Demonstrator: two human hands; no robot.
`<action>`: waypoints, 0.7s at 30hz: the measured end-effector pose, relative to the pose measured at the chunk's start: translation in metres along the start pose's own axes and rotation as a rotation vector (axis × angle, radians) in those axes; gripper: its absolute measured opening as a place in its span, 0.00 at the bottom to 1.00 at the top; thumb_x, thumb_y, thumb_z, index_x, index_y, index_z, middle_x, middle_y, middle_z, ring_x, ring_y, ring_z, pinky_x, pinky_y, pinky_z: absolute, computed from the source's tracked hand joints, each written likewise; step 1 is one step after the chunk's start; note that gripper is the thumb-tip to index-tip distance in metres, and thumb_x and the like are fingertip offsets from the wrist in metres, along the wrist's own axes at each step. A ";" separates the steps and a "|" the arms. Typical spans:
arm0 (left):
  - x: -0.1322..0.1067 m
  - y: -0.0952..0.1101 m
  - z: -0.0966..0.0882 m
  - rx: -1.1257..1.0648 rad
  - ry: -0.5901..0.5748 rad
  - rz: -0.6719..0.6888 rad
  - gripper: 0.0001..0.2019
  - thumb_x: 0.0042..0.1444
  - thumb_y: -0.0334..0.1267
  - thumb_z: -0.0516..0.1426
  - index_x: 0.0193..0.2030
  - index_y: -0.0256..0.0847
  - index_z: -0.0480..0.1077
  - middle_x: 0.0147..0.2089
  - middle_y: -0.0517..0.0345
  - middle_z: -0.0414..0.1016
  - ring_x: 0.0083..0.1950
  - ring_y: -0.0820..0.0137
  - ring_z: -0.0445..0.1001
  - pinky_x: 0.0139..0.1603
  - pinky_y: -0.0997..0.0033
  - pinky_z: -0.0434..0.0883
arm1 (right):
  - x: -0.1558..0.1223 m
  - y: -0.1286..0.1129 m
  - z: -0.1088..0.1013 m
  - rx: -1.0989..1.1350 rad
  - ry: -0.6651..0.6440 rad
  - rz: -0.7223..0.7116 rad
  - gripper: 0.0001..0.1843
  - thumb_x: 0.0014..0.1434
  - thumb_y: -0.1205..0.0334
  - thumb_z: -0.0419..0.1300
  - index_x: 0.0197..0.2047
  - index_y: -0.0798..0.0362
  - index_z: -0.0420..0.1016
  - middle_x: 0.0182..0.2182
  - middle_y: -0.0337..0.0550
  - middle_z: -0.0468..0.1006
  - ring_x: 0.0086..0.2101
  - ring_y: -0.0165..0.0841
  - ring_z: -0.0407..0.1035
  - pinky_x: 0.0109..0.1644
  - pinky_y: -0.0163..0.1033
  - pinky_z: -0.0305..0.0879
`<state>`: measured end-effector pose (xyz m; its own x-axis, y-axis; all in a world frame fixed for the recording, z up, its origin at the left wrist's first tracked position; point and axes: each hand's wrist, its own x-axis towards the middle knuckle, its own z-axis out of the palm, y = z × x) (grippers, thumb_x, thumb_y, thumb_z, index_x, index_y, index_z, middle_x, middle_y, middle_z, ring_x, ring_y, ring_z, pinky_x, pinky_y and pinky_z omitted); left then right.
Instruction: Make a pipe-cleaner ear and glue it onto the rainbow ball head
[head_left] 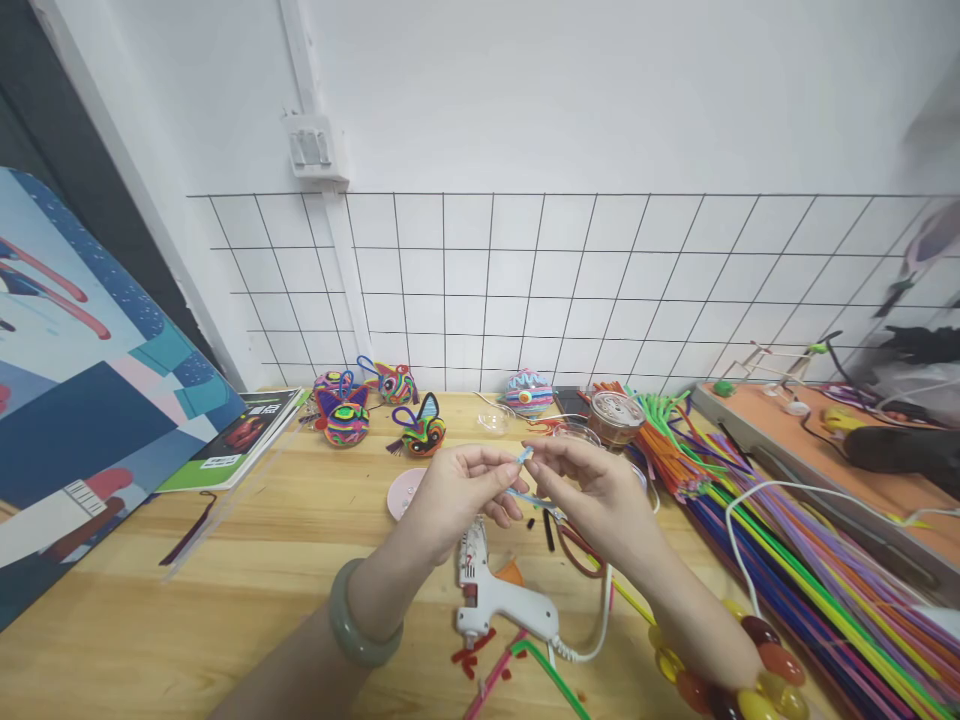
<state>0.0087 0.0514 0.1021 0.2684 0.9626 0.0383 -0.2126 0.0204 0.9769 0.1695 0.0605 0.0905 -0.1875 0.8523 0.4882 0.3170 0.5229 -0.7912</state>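
Note:
A light blue pipe cleaner is bent between my two hands above the wooden table. My left hand pinches it between thumb and fingertips, and a short end sticks up there. My right hand grips the same piece, its thumb and index finger close to the left fingertips. Below them lies a white hot glue gun with a coiled cord. Red-handled scissors are partly covered by my right hand. Behind my left wrist, a pink dish shows only in part.
Striped yarn animals stand at the back left, and a pink-and-blue one at the back centre. Bundles of coloured pipe cleaners fill the right side. Red scraps and a green pipe cleaner lie in front.

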 end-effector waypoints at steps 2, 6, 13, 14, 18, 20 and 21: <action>0.000 0.000 0.000 0.001 0.006 -0.001 0.10 0.46 0.39 0.62 0.30 0.33 0.73 0.27 0.54 0.75 0.20 0.77 0.70 0.21 0.77 0.68 | 0.000 0.000 0.000 -0.001 -0.005 -0.005 0.12 0.55 0.60 0.59 0.42 0.55 0.75 0.28 0.43 0.76 0.28 0.33 0.69 0.33 0.39 0.67; 0.000 -0.001 0.000 0.002 0.003 0.002 0.09 0.47 0.39 0.62 0.30 0.33 0.72 0.27 0.55 0.75 0.20 0.77 0.71 0.21 0.78 0.68 | 0.000 -0.001 0.000 -0.009 -0.003 -0.004 0.12 0.55 0.60 0.58 0.42 0.55 0.75 0.29 0.44 0.76 0.29 0.34 0.69 0.34 0.40 0.67; 0.000 -0.002 0.001 0.001 0.023 0.005 0.09 0.47 0.40 0.61 0.30 0.34 0.71 0.25 0.56 0.74 0.19 0.76 0.70 0.20 0.78 0.68 | 0.001 -0.005 0.001 -0.083 0.021 -0.044 0.10 0.56 0.61 0.58 0.40 0.54 0.75 0.27 0.42 0.76 0.26 0.32 0.68 0.32 0.38 0.67; 0.000 -0.002 0.002 0.002 0.030 0.007 0.09 0.47 0.40 0.61 0.29 0.34 0.71 0.25 0.56 0.74 0.19 0.76 0.70 0.19 0.78 0.67 | 0.001 -0.005 0.001 -0.085 0.021 -0.052 0.10 0.56 0.61 0.58 0.40 0.54 0.75 0.27 0.42 0.76 0.26 0.32 0.68 0.32 0.38 0.67; 0.000 -0.002 0.004 0.018 0.060 0.015 0.09 0.47 0.40 0.60 0.28 0.34 0.70 0.24 0.57 0.74 0.18 0.76 0.70 0.19 0.78 0.67 | 0.001 -0.005 0.001 -0.084 0.006 -0.048 0.11 0.56 0.61 0.58 0.41 0.56 0.75 0.27 0.43 0.76 0.27 0.32 0.68 0.33 0.39 0.67; 0.001 -0.002 0.004 0.023 0.067 0.018 0.09 0.48 0.39 0.60 0.28 0.34 0.70 0.23 0.58 0.73 0.18 0.77 0.69 0.19 0.78 0.67 | 0.000 -0.004 0.002 -0.055 -0.008 -0.012 0.13 0.56 0.60 0.58 0.42 0.57 0.75 0.28 0.44 0.77 0.28 0.33 0.69 0.35 0.40 0.67; 0.001 -0.003 0.003 0.026 0.068 0.022 0.08 0.48 0.39 0.60 0.28 0.34 0.70 0.23 0.58 0.73 0.18 0.77 0.69 0.19 0.78 0.67 | 0.000 -0.004 0.002 -0.026 -0.016 0.009 0.13 0.56 0.59 0.58 0.43 0.57 0.75 0.30 0.45 0.77 0.30 0.34 0.70 0.36 0.41 0.68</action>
<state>0.0125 0.0518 0.1002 0.1989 0.9789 0.0463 -0.1934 -0.0071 0.9811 0.1666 0.0585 0.0927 -0.1996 0.8572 0.4748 0.3424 0.5150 -0.7859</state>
